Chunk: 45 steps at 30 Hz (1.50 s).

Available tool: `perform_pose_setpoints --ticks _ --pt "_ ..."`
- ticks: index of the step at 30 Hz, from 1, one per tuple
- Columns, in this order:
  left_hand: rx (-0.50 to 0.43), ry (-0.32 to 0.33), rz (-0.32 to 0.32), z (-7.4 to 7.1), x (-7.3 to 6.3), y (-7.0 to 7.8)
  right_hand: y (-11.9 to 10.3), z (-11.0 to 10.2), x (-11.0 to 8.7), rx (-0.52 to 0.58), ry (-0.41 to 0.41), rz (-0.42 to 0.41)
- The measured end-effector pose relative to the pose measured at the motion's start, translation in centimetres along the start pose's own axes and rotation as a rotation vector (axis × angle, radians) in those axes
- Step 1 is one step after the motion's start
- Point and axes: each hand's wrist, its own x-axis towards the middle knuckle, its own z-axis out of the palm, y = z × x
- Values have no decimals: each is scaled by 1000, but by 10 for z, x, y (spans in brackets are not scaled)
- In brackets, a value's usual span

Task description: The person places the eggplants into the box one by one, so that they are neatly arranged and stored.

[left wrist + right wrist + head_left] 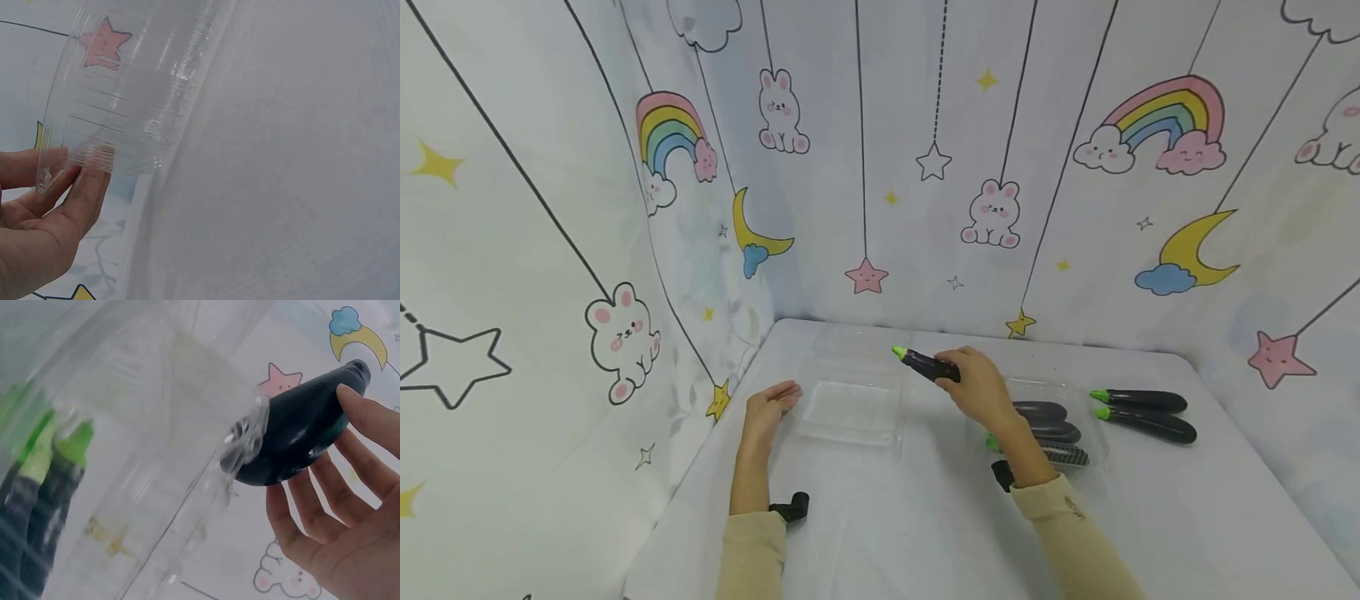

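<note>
My left hand (767,414) pinches the edge of a clear plastic container (850,411) at the table's left side. In the left wrist view the thumb lies on one side of the thin rim (47,169), the fingers on the other. My right hand (979,387) grips a dark purple toy eggplant (928,365) over the middle of the table, its green stem end pointing left toward that container. In the right wrist view, clear plastic overlaps the eggplant's far end.
Below my right forearm sits a second clear container (1101,446) with several eggplants (1052,431) in it, one of them striped. Two more dark eggplants (1150,423) lie on the white table (925,517) to its right. A patterned cloth (895,208) hangs behind.
</note>
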Motion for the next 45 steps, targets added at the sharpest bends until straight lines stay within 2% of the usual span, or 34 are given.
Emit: perform_pose_setpoints --ticks 16,28,36,45 --pt "28 11 -2 0 -1 0 -13 25 18 29 -40 -31" --pt "24 14 1 0 0 0 -26 39 25 50 -75 -21" --pt "45 19 -6 -4 1 3 -42 48 31 7 -106 -13" --pt "44 16 -9 -3 3 0 -44 60 35 25 -114 -36"
